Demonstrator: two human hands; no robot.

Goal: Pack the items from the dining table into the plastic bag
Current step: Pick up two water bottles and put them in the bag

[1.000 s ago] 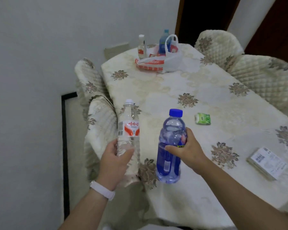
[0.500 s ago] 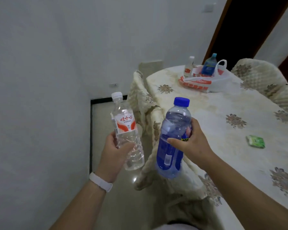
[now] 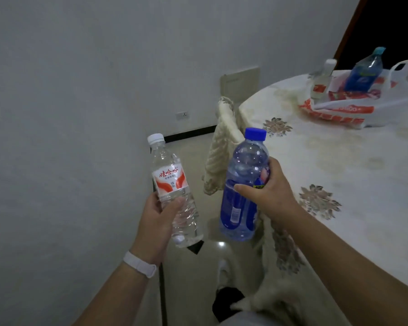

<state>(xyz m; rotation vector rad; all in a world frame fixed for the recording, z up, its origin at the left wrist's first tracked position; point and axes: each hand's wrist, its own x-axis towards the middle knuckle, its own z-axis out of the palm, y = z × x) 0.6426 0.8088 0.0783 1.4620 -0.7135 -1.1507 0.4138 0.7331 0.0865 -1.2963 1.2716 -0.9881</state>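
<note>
Left hand up, fingers curled round the clear bottle with the red label, upright over the floor. Right hand, fingers clamped on the blue-capped bottle, just off the counter edge. Far right, the plastic bag lies on the counter, a teal-capped bottle standing in it.

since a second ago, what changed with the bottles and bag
Both bottles were carried off the cloth-covered dining table, out over the floor: the clear plastic bottle with white cap in the left hand, the blue plastic bottle with blue cap in the right hand. Grips unchanged; the white and red plastic bag stays at the far end.
</note>
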